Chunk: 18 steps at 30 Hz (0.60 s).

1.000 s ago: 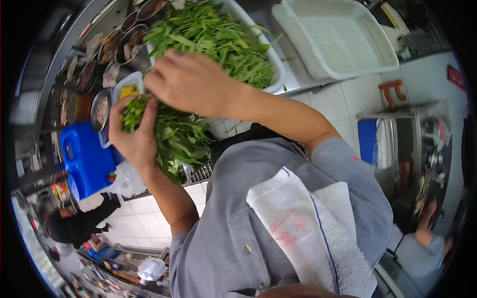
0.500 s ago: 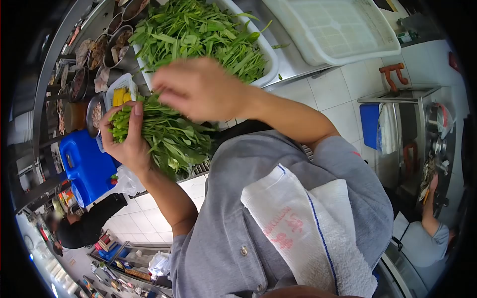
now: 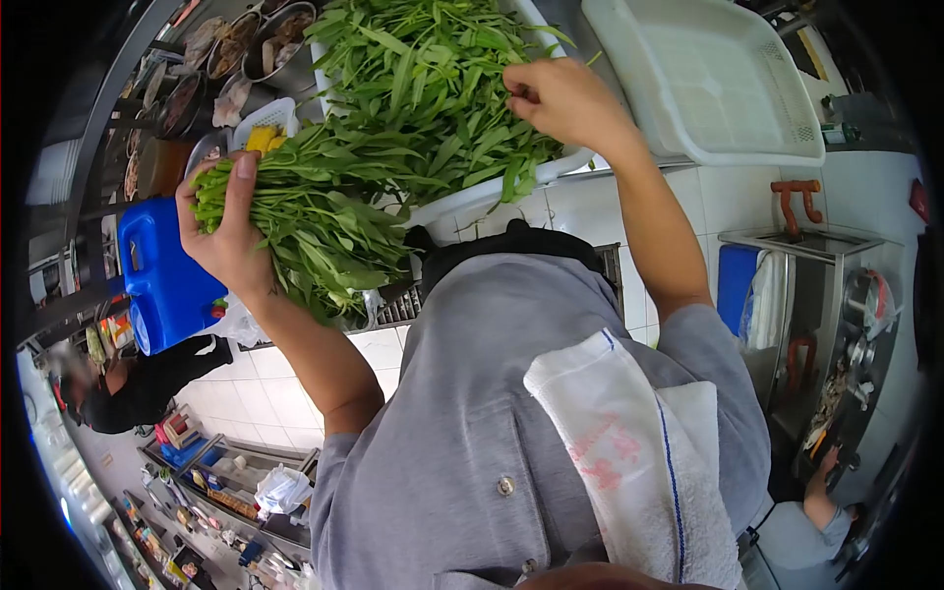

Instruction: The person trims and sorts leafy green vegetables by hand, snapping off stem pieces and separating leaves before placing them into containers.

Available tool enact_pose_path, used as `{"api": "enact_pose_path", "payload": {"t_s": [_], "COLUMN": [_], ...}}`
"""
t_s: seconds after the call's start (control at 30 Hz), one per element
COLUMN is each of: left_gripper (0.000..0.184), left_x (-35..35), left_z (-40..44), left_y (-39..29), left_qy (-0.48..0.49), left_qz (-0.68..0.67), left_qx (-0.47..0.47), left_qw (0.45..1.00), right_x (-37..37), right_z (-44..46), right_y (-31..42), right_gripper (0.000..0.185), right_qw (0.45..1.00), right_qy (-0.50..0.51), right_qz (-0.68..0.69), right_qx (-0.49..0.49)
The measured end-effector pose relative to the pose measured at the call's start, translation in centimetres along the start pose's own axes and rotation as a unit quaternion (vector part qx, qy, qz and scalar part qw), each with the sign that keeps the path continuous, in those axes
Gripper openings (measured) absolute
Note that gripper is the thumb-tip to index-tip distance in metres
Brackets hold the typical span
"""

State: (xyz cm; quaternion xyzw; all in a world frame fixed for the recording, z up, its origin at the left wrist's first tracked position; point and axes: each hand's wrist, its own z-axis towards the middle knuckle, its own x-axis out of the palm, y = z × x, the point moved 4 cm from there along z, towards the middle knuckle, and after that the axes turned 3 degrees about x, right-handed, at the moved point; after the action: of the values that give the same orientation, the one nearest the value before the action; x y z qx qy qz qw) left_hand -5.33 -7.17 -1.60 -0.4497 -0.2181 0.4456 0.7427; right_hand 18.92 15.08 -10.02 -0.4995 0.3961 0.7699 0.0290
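A thick bunch of leafy water spinach [image 3: 334,221] lies in my left hand [image 3: 228,221], fingers and thumb wrapped round the cut stem ends, leaves trailing to the right. Loose water spinach [image 3: 423,84] fills a white plastic basket [image 3: 467,204] beyond it. Over the right part of that heap is my right hand [image 3: 575,106], its fingers curled together against the leaves; what they hold, if anything, is hidden.
To the right of the greens stands a white plastic tray [image 3: 757,147]. A blue jerrycan [image 3: 177,265] is beside my left hand. Metal bowls of food [image 3: 280,49] and a small basket with yellow pieces [image 3: 267,136] stand at the upper left. Other people [image 3: 128,393] are farther off.
My right hand has left the bunch and moved right to the heap in the basket. The left hand keeps its grip on the bunch, whose leaves now spread wider.
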Motion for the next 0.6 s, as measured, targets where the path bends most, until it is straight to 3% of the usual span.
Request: {"api": "enact_pose_path", "payload": {"t_s": [0.1, 0.2, 0.27, 0.3, 0.33, 0.4, 0.43, 0.47, 0.53, 0.6], "left_gripper": [0.025, 0.023, 0.024, 0.024, 0.024, 0.023, 0.023, 0.023, 0.023, 0.023], "left_x": [-0.6, -1.5, -2.0, -2.1, -2.3, -2.4, -2.5, -2.5, -2.5, -1.8], "left_z": [0.1, -0.1, -0.3, -0.4, -0.3, -0.4, -0.5, -0.5, -0.5, -0.6], "left_y": [0.0, 0.0, -0.2, -0.3, -0.4, -0.4, -0.4, -0.5, -0.8, -1.5], "left_qy": [-0.014, -0.027, -0.040, -0.046, -0.052, -0.053, -0.058, -0.047, -0.045, -0.015], "left_qz": [-0.019, -0.031, -0.031, -0.034, -0.037, -0.031, -0.032, -0.009, 0.014, 0.033], "left_qx": [0.005, -0.016, -0.026, -0.038, -0.033, -0.033, -0.030, -0.018, -0.001, 0.019], "left_qw": [1.000, 0.999, 0.998, 0.998, 0.997, 0.998, 0.997, 0.999, 0.999, 0.999], "right_x": [0.1, -2.4, -4.8, -5.7, -6.3, -8.4, -8.5, -8.6, -8.4, -6.1], "right_z": [1.3, 3.2, 4.4, 5.2, 5.5, 5.9, 6.3, 6.6, 7.7, 8.7], "right_y": [0.0, 1.1, 1.0, 1.5, 2.0, 4.1, 4.3, 4.6, 4.7, 2.7], "right_gripper": [0.013, 0.016, 0.021, 0.024, 0.024, 0.020, 0.020, 0.020, 0.019, 0.024], "right_qw": [0.995, 0.995, 0.974, 0.937, 0.937, 0.976, 0.978, 0.978, 0.996, 0.995], "right_qy": [0.038, 0.001, -0.077, -0.140, -0.140, -0.147, -0.086, -0.086, -0.071, -0.048], "right_qz": [-0.091, 0.017, 0.213, 0.305, 0.303, 0.155, 0.192, 0.190, 0.033, 0.082], "right_qx": [-0.020, -0.096, -0.021, -0.094, -0.101, -0.048, 0.016, 0.010, 0.036, -0.029]}}
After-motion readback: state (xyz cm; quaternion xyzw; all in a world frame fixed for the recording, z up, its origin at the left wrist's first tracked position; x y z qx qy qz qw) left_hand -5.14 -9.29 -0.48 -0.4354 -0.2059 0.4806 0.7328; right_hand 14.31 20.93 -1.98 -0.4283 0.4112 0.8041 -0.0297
